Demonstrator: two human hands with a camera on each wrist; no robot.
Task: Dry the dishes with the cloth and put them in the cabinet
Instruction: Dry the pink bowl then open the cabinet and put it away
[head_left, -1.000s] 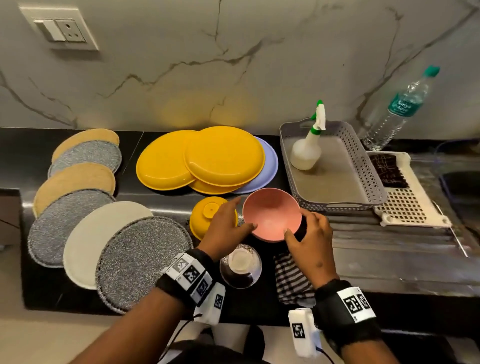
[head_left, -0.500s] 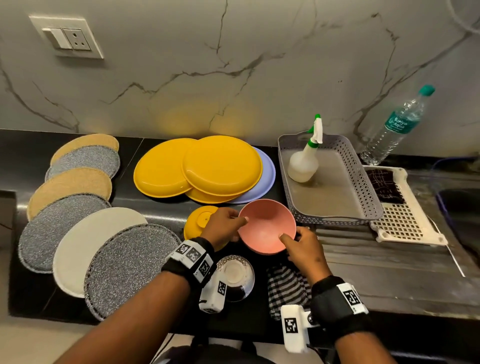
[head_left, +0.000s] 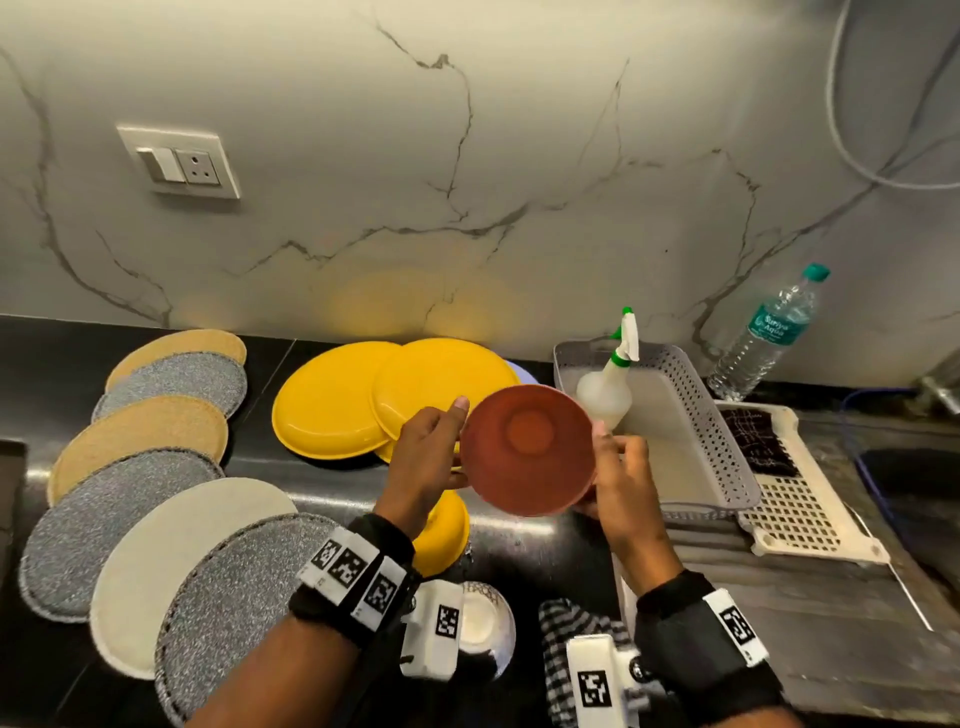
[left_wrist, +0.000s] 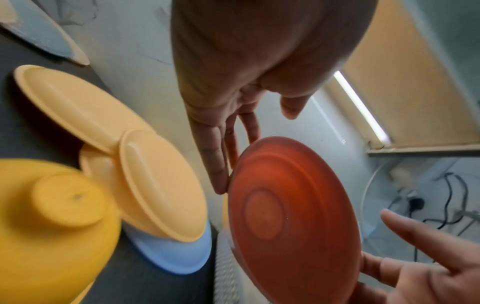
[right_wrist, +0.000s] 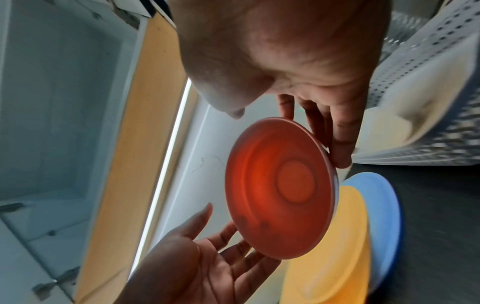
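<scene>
Hovering above the dark surface (head_left: 332, 480), a reddish-pink bowl (head_left: 527, 449) sits between both hands with its underside turned toward the head camera. The left hand (head_left: 426, 457) meets the bowl's left rim: its straight fingers (left_wrist: 217, 162) lie along the edge, the thumb stretched up beside it, so the hand is released and flat against the bowl, not curled round it. The right hand (head_left: 621, 480) supports the opposite rim in the same way, its fingers (right_wrist: 340, 142) extended along the edge and the thumb apart from them.

Beyond the left fingers lie overlapping yellow plates (head_left: 363, 400) on a blue plate (left_wrist: 176, 255). Below that hand's wrist an upturned yellow bowl (head_left: 447, 530) rests on the surface. Just beyond the right fingers stands a grey perforated tray (head_left: 722, 431) with a spray bottle (head_left: 605, 395) inside. A striped cloth (head_left: 566, 623) lies on the surface under the right wrist, well apart from the fingers.
</scene>
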